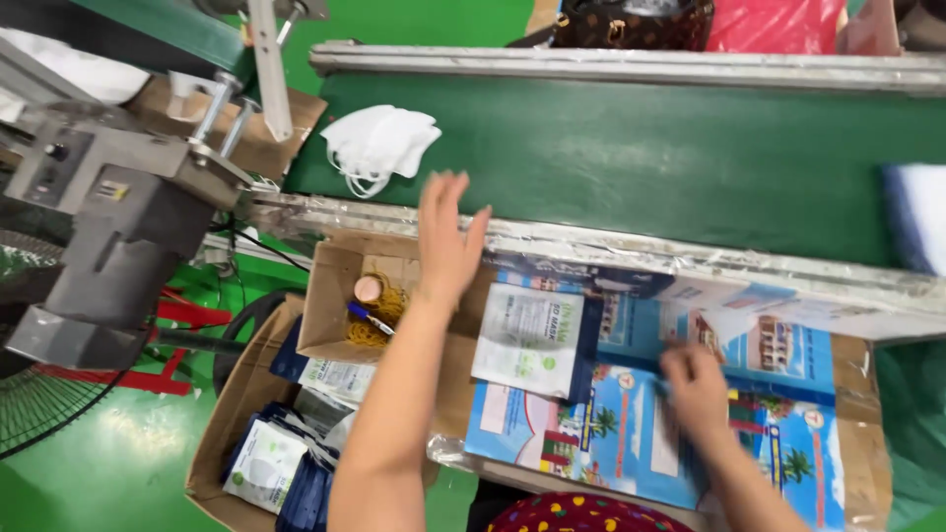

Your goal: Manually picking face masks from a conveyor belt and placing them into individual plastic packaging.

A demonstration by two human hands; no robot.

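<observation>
Two bare forearms reach over a cardboard-topped bench: left hand (448,241), fingers spread and grasping nothing, rises toward white face masks (379,146) on the green conveyor belt (641,148); right hand (695,386) presses blurred fingertips on colourful printed sheets (631,433), grip unclear.

We see a grey metal machine (108,227) at the left, a small open carton (335,286) holding rubber bands (379,310) and a pen (370,317), and a dark patterned handbag (631,25) beyond the green belt (641,158).
</observation>
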